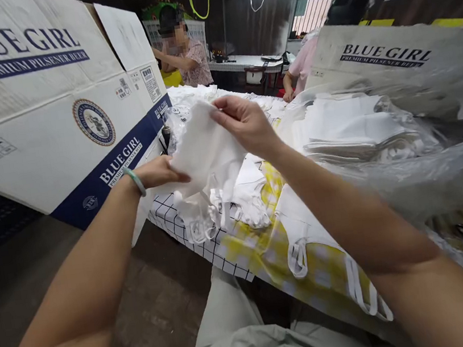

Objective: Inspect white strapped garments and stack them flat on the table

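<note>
A white piece of cloth (206, 148) is stretched between my two hands above the near end of the table. My left hand (158, 173), with a pale green bangle at its wrist, grips the cloth's lower left edge, thumb on top. Up at the top right corner, my right hand (248, 122) pinches the cloth between thumb and fingers. Below hang white folds and thin straps; I cannot tell which belong to the held piece. More crumpled white cloth (252, 199) lies just beneath, and a flat white piece with strap loops (300, 218) rests nearer my right forearm.
A large white-and-blue carton (55, 115) stands at the left. Stacked white cloth (348, 119) sits in clear plastic at right, before another carton (382, 52). Yellow checked cloth (259, 244) covers the table's near edge. One person (194, 64) works beyond; another's arm (297, 72) shows.
</note>
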Motion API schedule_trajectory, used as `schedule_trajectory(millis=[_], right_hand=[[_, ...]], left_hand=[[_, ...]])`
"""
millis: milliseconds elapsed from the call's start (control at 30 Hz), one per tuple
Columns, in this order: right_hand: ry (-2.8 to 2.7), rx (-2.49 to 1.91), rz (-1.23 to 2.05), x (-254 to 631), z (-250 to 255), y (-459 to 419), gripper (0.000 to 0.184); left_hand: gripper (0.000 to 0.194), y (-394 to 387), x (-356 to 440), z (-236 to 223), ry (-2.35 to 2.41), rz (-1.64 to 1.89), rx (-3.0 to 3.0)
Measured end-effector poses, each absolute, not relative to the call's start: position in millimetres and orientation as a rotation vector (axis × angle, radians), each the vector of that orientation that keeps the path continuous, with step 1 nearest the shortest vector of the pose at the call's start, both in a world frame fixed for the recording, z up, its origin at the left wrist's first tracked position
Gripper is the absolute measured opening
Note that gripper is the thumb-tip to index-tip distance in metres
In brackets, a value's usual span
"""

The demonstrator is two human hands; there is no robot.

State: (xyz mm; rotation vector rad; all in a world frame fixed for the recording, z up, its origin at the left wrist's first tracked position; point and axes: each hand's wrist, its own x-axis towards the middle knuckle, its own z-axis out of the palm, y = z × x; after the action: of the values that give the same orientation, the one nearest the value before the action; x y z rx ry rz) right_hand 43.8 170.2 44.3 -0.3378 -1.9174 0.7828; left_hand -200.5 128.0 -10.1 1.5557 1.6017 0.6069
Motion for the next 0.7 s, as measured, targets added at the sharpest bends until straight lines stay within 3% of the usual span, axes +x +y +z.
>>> schedule_trajectory(millis=[133,233,400,500,700], right_hand=[[-1.823,-0.364,0.697,95,83,134,0.036],[-1.719,-0.478,0.619,151,100,95,0.025],[-1.441,-0.677,0.497,243,95,9,0.014],[-1.254,-0.821,0.493,283,72,-41,0.019],[-0.895,-1.192,0.703,342,-23,-65,0.040]], left_hand=[[0.039,87,-209,-5,1.431,0.693,1.507],[0.036,62,-187,1,1.235,1.027,1.504],[0.015,33,-108,3,0.792,1.480,1.296],[0.005,24,-57,-4,0.627,1.419,1.165],[0.019,58,21,-53,0.718,0.976,1.068]])
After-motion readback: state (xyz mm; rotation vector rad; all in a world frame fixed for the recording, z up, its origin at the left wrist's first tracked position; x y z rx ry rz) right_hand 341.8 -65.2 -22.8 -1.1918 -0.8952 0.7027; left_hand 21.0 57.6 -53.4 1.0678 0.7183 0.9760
